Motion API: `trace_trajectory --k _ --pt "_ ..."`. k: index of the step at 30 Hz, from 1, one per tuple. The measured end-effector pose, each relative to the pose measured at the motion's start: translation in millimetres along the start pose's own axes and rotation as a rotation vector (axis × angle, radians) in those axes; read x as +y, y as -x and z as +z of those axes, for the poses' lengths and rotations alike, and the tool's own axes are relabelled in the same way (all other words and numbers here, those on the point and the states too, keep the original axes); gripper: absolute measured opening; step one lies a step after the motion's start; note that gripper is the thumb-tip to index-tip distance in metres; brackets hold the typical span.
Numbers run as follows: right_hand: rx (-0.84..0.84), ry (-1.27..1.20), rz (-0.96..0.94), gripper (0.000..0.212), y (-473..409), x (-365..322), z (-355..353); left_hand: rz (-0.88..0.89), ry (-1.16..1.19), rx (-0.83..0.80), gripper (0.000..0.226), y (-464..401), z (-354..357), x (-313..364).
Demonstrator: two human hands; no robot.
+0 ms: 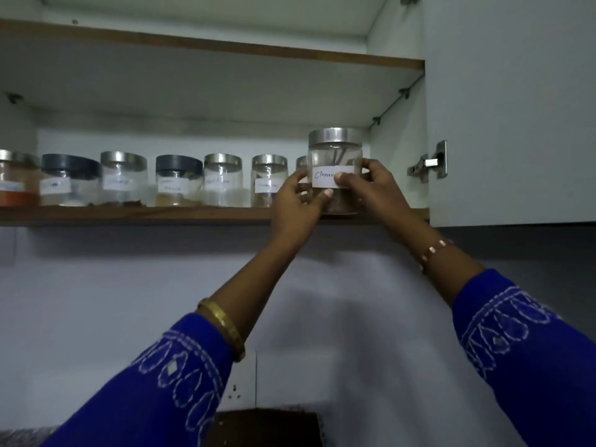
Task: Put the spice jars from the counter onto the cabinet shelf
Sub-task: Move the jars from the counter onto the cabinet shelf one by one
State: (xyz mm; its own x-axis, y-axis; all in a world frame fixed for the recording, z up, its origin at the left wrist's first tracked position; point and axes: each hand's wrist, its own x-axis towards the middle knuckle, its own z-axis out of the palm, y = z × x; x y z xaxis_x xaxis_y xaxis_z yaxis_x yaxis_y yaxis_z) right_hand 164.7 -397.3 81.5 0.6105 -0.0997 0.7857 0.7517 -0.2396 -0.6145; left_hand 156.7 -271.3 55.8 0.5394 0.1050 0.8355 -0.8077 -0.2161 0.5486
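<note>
Cinnamon jar (pixel 335 171) is held at the right end of the cabinet shelf (pixel 161 215), front edge, by both hands. Left hand (pixel 295 204) grip is curled round its left side; right hand (pixel 371 185) grip is pinched on label and right side. Row of jars (pixel 222 179) is lined up to the left.

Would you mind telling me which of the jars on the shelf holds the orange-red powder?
The leftmost jar, cut off by the picture's edge; its neighbours look clear or pale inside.
</note>
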Motion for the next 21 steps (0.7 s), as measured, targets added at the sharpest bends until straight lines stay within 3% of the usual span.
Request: trace_trajectory --k 6,11,16,21 --pt "0.041 0.106 -0.022 0.051 -38.6 25.3 -21.5 -0.056 -0.139 -0.096 0.054 -41.7 38.3 -15.7" --pt "0.052 0.177 0.053 0.05 -61.0 56.7 -34.4 0.01 -0.433 -0.272 0.04 -65.0 59.4 -25.9" --pt "-0.046 0.436 0.045 0.051 -82.1 63.8 -39.2 -0.048 -0.648 -0.419 0.036 -84.9 65.7 -30.1" --pt "-0.162 0.556 0.09 0.042 -100.8 68.8 -34.5 -0.036 -0.896 -0.432 0.041 -89.4 77.0 -41.2"
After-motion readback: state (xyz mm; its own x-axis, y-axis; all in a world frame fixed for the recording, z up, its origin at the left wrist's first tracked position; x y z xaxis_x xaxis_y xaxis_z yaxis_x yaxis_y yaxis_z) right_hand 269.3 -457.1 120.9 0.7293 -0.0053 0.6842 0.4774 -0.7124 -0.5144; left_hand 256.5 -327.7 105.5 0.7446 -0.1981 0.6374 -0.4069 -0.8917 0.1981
